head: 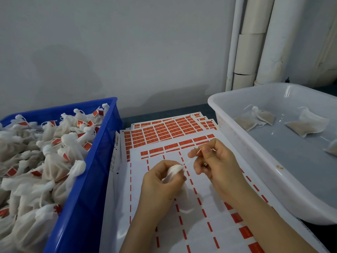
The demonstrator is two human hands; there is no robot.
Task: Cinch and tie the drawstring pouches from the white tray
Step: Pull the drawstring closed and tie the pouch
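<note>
Both forearms reach in from the bottom edge over sheets of red labels spread on the surface. Above the sheets, the left hand has its fingers curled round the gathered neck of a drawstring pouch, a small white gauzy bag bunched into tight folds at the top. A thin pale drawstring runs from the neck to the right hand, whose fingers pinch its end just beside. At the right stands the white tray, holding a few flat pouches with tan filling and loose mouths. A blue crate on the left is heaped with tied pouches bearing red tags.
</note>
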